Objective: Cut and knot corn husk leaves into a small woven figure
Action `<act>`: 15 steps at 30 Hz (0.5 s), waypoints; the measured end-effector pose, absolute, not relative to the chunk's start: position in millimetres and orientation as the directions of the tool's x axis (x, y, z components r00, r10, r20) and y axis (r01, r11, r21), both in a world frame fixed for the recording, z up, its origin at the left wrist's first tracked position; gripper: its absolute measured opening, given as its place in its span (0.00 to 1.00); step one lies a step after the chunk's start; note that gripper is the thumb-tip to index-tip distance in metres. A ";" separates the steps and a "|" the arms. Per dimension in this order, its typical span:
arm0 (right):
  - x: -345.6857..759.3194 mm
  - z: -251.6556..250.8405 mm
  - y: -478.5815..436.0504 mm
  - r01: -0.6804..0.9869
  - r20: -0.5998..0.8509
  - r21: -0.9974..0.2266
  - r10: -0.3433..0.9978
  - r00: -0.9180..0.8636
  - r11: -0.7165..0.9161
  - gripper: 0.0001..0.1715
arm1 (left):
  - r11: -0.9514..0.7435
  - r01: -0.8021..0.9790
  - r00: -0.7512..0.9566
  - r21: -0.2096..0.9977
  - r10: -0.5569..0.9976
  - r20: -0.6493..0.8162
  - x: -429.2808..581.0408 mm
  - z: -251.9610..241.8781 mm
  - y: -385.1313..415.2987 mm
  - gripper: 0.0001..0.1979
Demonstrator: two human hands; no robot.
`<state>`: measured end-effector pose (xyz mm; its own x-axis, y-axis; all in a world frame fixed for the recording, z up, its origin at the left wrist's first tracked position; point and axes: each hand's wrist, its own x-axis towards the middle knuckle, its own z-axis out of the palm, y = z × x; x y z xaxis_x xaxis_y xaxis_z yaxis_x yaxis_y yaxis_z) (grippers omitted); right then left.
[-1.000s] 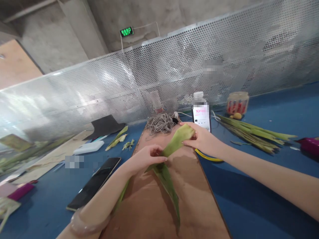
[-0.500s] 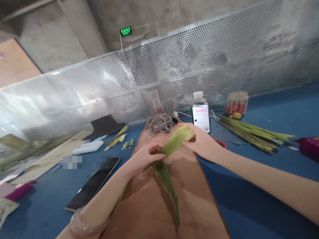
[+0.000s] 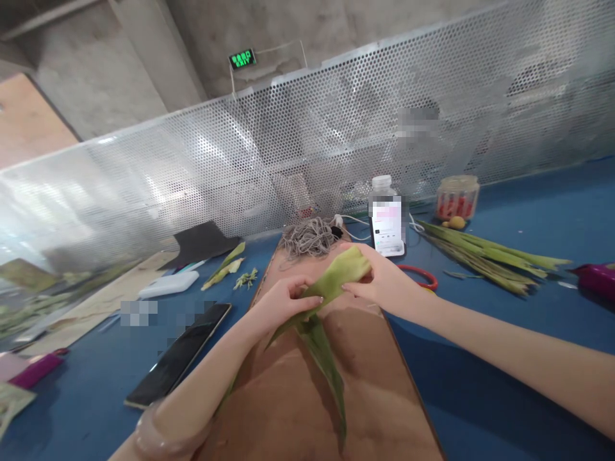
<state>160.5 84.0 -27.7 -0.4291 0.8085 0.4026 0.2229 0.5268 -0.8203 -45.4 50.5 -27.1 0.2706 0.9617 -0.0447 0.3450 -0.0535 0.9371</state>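
Note:
A broad green leaf [image 3: 331, 282] stretches between my two hands above a brown board [image 3: 375, 384]. My left hand [image 3: 283, 299] pinches it near the middle, with the thumb on top and the other fingers partly hidden behind. My right hand [image 3: 377, 278] grips the pale upper end between thumb and fingers. Below the left hand a darker pointed leaf piece [image 3: 324, 365] hangs down toward the board; whether it is part of the same leaf I cannot tell. Another thin green strip shows beside my left forearm.
Grey yarn [image 3: 310, 237] lies at the board's far end. A lit phone [image 3: 388, 230] leans on a bottle; a dark phone [image 3: 182, 352] lies left. On the right are a bundle of leaves [image 3: 490, 253], a jar [image 3: 457, 197] and a red-handled tool [image 3: 423, 275]. A perforated metal screen [image 3: 288, 141] stands behind.
My right hand has shifted slightly left and down along the leaf, closer to my left hand. The red-handled tool shows more now. My left hand stays almost in place.

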 end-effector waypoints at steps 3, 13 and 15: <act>159.9 -30.3 84.7 0.199 0.370 -0.852 0.825 -0.428 0.485 0.33 | -0.064 0.388 0.258 0.919 0.965 -0.042 -42.3 -26.3 48.1 0.14; 160.6 -13.8 72.3 0.287 0.285 -0.856 0.855 -0.432 0.430 0.12 | -0.055 0.419 0.200 0.906 0.979 -0.033 -41.8 -28.5 50.3 0.18; 162.0 -13.4 74.0 0.319 0.289 -0.835 0.851 -0.439 0.448 0.09 | -0.051 0.427 0.202 0.903 0.979 -0.040 -42.7 -29.5 51.5 0.17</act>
<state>162.0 74.0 -13.4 -0.4388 0.8509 0.2887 0.3187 0.4478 -0.8354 -42.7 51.5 -29.5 0.2015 0.9787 -0.0399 0.4272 -0.0512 0.9027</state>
